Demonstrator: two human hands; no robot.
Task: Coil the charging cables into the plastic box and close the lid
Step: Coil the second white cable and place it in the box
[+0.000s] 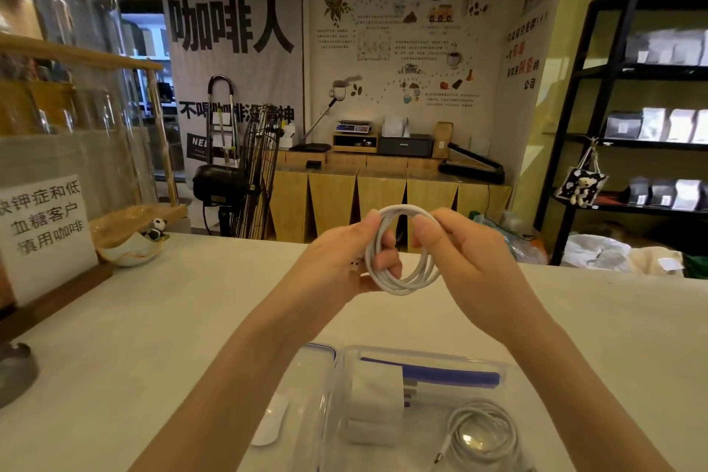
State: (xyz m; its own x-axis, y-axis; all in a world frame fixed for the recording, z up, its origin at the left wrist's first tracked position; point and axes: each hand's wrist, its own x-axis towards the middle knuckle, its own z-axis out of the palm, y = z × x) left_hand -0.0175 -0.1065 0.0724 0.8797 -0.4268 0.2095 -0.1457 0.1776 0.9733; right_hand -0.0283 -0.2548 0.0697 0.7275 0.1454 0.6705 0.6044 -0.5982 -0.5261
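The worktop (153,337) carried the box (421,353) at its near edge, open, with a coiled cable (484,429) already lying in its near right part, beside white chargers (377,387) and a blue strip (440,372) toward its far wall. So one cable looked stowed. The lid (322,353) appeared to lie just left of the box, not yet closed.

Above the middle of the worktop, both hands held a second cable (402,253) up in the air, wound into a loop of several turns. The left hand (344,261) gripped the loop's left side, fingers curled through it; the right hand (459,253) pinched its right side between thumb and fingers. By my reading, this coil was nearly finished and still needed placing in the box, then the lid shutting.

The box's near side ran off the picture's bottom edge, so its full contents could not be told. A plug end (355,264) showed faintly by the left hand; its type was unclear. A white oval (272,425) left of the box was too blurred to name.
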